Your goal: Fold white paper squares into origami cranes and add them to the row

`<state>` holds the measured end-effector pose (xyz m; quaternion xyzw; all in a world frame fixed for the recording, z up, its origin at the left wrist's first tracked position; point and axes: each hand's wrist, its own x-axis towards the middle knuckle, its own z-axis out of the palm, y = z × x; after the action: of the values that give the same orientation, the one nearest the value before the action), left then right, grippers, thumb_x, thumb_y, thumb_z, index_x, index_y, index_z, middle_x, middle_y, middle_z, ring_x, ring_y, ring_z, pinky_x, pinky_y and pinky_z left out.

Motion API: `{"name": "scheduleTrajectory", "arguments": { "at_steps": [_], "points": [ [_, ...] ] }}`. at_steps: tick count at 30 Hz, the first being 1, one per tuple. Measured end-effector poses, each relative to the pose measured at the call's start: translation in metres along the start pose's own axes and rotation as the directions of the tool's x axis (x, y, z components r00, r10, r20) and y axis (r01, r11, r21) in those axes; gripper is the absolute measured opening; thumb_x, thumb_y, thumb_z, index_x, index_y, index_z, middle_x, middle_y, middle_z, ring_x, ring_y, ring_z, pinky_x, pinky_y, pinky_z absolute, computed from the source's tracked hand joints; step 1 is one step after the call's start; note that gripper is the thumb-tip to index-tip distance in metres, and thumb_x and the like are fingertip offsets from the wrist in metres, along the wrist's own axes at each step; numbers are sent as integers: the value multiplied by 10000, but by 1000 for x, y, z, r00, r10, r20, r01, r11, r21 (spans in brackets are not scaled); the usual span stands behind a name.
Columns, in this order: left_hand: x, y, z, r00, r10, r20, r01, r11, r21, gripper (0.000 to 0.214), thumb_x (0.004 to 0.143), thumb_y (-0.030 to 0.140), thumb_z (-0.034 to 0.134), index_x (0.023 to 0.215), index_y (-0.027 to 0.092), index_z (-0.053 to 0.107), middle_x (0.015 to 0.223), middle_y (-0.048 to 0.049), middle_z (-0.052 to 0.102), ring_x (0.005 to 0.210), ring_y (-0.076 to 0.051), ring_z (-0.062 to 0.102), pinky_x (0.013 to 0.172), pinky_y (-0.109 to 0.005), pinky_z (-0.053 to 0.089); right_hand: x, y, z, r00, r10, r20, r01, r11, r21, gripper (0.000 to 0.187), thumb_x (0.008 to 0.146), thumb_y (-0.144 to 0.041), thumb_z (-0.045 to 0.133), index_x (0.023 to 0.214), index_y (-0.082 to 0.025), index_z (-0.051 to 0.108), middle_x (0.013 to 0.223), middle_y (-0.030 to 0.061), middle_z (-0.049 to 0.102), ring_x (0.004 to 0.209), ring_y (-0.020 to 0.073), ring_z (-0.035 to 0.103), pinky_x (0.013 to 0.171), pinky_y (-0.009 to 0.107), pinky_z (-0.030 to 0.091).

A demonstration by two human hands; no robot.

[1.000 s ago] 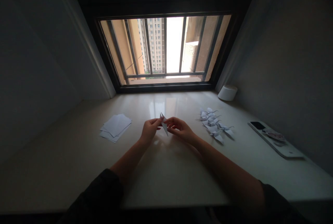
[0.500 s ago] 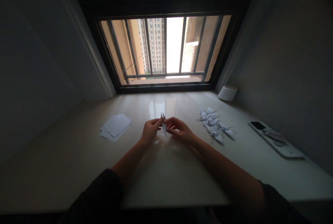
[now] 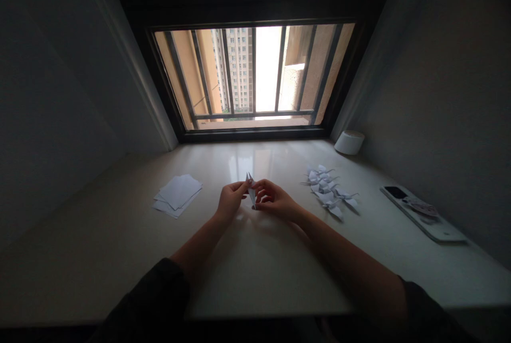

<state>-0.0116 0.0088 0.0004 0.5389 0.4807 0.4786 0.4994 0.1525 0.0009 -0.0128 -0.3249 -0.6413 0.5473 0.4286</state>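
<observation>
Between my hands, above the pale sill, a narrow folded white paper [image 3: 251, 195] stands upright, with two points at the top and one pointed end below. My left hand [image 3: 231, 198] pinches it near its upper part, thumb against the paper. My right hand [image 3: 277, 199] is closed on its right side, with the thumb by the lower tip and the fingers curled near the top. To the right lie several folded white paper cranes [image 3: 327, 187] in a cluster. A small stack of white paper sheets [image 3: 178, 194] rests to the left.
A phone [image 3: 423, 215] lies on the sill [image 3: 255, 279] at the right, near the wall. A white rounded object [image 3: 349, 142] stands in the back right corner. Behind the sill is a dark-framed window [image 3: 255, 134] with bars outside.
My right thumb has moved down to the lower tip of the folded paper, and that tip looks slightly bent. My left hand has stayed in place.
</observation>
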Motion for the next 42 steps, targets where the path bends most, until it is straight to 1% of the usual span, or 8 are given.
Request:
{"name": "scheduleTrajectory", "arguments": {
  "at_steps": [4, 9, 13, 19, 24, 29, 34, 42],
  "points": [
    [0, -2, 1, 1000, 7, 14, -7, 1000, 11, 409, 710, 531, 619, 795, 145, 724, 737, -65, 705, 730, -193, 632, 657, -282, 455, 1, 2, 2, 998, -24, -59, 21, 998, -57, 394, 619, -333, 763, 947, -226, 572, 802, -12, 574, 654, 116, 553, 619, 266, 458],
    [-4, 3, 3, 999, 44, 22, -44, 999, 10, 381, 720, 505, 620, 800, 148, 727, 751, -65, 711, 733, -194, 631, 662, -285, 449, -1, 1, 5, 965, -216, -151, 166, 943, -287, 291, 677, -343, 722, 909, -223, 593, 742, -12, 598, 635, 129, 556, 634, 285, 456],
    [-7, 7, 5, 999, 32, 38, -32, 999, -8, 365, 726, 484, 624, 793, 141, 727, 735, -66, 705, 716, -184, 622, 666, -285, 446, -3, -3, 5, 934, -322, -157, 236, 884, -404, 224, 712, -313, 695, 898, -221, 610, 761, 3, 605, 647, 136, 558, 636, 290, 463],
    [-4, 7, 5, 997, -28, 67, 33, 997, -73, 387, 706, 491, 637, 780, 122, 728, 706, -78, 694, 680, -179, 611, 663, -297, 452, -5, -5, 0, 893, -436, -110, 315, 782, -538, 176, 728, -261, 682, 893, -226, 633, 764, 15, 608, 667, 144, 562, 647, 291, 474],
    [-4, 7, 4, 999, -18, 52, 21, 998, -60, 374, 705, 488, 640, 795, 137, 733, 721, -76, 701, 697, -177, 614, 691, -300, 451, -6, -4, -4, 869, -484, -105, 344, 743, -575, 140, 782, -244, 629, 919, -229, 656, 746, 18, 602, 679, 146, 567, 648, 285, 472],
    [-6, 8, 6, 999, -13, 49, 15, 999, -39, 376, 689, 493, 651, 794, 141, 737, 711, -76, 702, 680, -171, 605, 676, -295, 441, -6, -5, -5, 852, -510, -118, 337, 706, -624, 94, 813, -202, 575, 825, -219, 667, 734, 26, 610, 667, 146, 561, 629, 280, 464],
    [-6, 6, 8, 998, -40, 50, 42, 999, -34, 373, 687, 497, 653, 752, 139, 736, 681, -64, 687, 670, -158, 587, 663, -280, 433, -6, -7, -4, 834, -539, -121, 339, 672, -658, 82, 815, -221, 591, 777, -221, 663, 734, 31, 617, 669, 149, 560, 638, 286, 467],
    [-5, 6, 7, 996, -58, 67, 61, 997, -38, 413, 642, 531, 673, 695, 125, 727, 610, -53, 642, 627, -151, 550, 638, -279, 443, -4, -6, -5, 827, -560, -38, 402, 637, -657, 92, 783, -213, 621, 836, -246, 688, 780, 30, 603, 679, 139, 552, 628, 277, 473]
  ]
}}
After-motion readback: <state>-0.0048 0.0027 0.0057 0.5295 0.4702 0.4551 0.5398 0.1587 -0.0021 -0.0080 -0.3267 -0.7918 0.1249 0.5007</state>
